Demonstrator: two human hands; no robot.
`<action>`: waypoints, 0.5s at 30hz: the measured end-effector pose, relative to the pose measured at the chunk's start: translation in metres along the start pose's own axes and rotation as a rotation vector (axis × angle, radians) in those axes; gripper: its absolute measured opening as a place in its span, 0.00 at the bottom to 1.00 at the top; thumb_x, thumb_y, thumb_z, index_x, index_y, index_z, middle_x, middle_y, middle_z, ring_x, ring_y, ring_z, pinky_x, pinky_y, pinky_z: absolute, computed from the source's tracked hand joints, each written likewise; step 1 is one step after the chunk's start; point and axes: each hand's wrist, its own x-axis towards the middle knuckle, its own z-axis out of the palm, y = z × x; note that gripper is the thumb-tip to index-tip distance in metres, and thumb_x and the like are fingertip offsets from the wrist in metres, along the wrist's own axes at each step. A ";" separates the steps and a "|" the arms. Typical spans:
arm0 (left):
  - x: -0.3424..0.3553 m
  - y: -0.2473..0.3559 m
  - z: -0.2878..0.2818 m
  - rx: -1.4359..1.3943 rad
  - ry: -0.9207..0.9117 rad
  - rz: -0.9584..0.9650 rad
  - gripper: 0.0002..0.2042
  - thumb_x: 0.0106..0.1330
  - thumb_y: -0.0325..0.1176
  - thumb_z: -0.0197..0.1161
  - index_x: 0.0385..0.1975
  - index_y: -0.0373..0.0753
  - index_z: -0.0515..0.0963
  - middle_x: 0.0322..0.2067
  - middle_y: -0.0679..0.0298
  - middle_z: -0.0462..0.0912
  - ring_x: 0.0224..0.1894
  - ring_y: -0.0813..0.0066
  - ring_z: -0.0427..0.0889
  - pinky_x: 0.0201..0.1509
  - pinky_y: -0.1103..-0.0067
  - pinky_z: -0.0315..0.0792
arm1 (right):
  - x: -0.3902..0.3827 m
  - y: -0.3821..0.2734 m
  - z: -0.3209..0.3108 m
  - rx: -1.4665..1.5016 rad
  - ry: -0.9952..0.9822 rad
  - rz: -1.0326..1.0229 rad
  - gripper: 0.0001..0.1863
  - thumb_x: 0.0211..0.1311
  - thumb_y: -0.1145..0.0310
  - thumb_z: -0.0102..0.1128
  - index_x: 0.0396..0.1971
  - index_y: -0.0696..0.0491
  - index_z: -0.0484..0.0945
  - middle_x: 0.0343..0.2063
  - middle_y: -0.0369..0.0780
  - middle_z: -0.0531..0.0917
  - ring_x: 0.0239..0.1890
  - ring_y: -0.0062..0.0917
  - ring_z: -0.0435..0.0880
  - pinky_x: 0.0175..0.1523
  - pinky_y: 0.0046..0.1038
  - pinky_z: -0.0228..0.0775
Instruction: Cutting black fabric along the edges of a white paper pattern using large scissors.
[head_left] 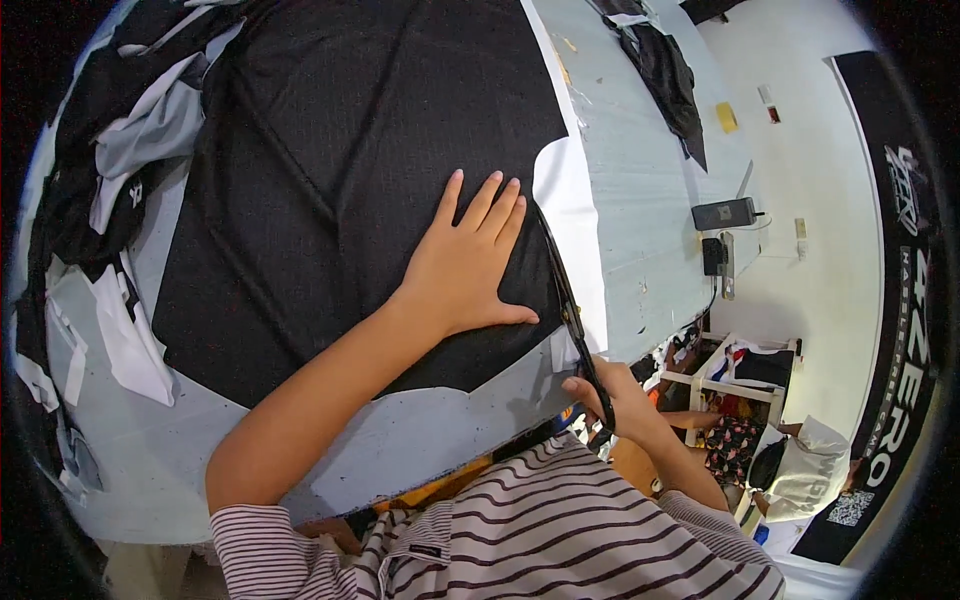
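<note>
A large piece of black fabric (300, 200) lies spread over the table, with a few soft creases. My left hand (468, 262) rests flat on it near its right edge, fingers stretched out and thumb apart. My right hand (618, 400) grips the handles of long black scissors (566, 290) at the table's near edge. Their blades point away from me along the fabric's right edge, beside a white strip (570, 220). Whether the blades are parted is hard to tell.
Black, grey and white fabric scraps (150, 130) are heaped at the left. Across the pale table (640, 200) lie another black cloth piece (665, 85) and a phone-like device (723, 214). Beyond the table, a person (745, 450) is near a wooden rack (775, 400). A black banner (880, 300) hangs on the wall.
</note>
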 end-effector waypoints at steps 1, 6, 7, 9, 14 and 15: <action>0.000 0.000 0.000 -0.003 0.008 0.003 0.55 0.44 0.74 0.56 0.61 0.29 0.61 0.65 0.51 0.58 0.70 0.58 0.50 0.71 0.54 0.38 | -0.001 0.000 0.001 0.022 0.001 0.000 0.27 0.63 0.48 0.54 0.28 0.63 0.72 0.12 0.41 0.75 0.15 0.25 0.75 0.24 0.28 0.66; 0.001 0.000 0.001 0.013 0.005 0.005 0.54 0.44 0.74 0.55 0.62 0.29 0.60 0.65 0.51 0.58 0.70 0.59 0.50 0.71 0.54 0.38 | -0.003 0.011 0.005 0.044 0.014 -0.018 0.30 0.63 0.45 0.52 0.29 0.64 0.72 0.13 0.41 0.75 0.16 0.26 0.75 0.24 0.28 0.67; 0.000 0.000 0.000 0.031 0.001 0.004 0.54 0.45 0.74 0.54 0.62 0.30 0.60 0.65 0.52 0.59 0.70 0.59 0.51 0.71 0.54 0.38 | -0.003 0.013 0.005 0.074 -0.006 -0.019 0.31 0.63 0.44 0.52 0.29 0.64 0.72 0.14 0.42 0.75 0.16 0.26 0.76 0.24 0.28 0.67; 0.000 0.000 -0.001 0.032 -0.004 0.001 0.54 0.45 0.74 0.54 0.62 0.29 0.60 0.65 0.52 0.59 0.70 0.59 0.51 0.71 0.54 0.38 | -0.001 0.002 0.001 0.051 -0.016 -0.024 0.31 0.63 0.43 0.51 0.30 0.64 0.72 0.14 0.43 0.75 0.17 0.26 0.76 0.25 0.29 0.67; 0.001 0.000 0.000 0.026 0.008 0.002 0.55 0.44 0.75 0.54 0.62 0.29 0.60 0.65 0.52 0.59 0.70 0.59 0.51 0.71 0.54 0.38 | 0.008 -0.006 -0.004 -0.016 -0.056 0.022 0.32 0.64 0.42 0.49 0.31 0.65 0.72 0.17 0.45 0.77 0.21 0.29 0.79 0.29 0.31 0.69; 0.000 0.000 0.000 0.023 0.010 0.006 0.55 0.44 0.75 0.55 0.62 0.29 0.60 0.65 0.52 0.59 0.70 0.59 0.52 0.71 0.54 0.38 | 0.008 -0.009 -0.004 -0.001 -0.051 0.022 0.33 0.63 0.42 0.49 0.31 0.65 0.72 0.18 0.46 0.77 0.21 0.31 0.79 0.30 0.32 0.69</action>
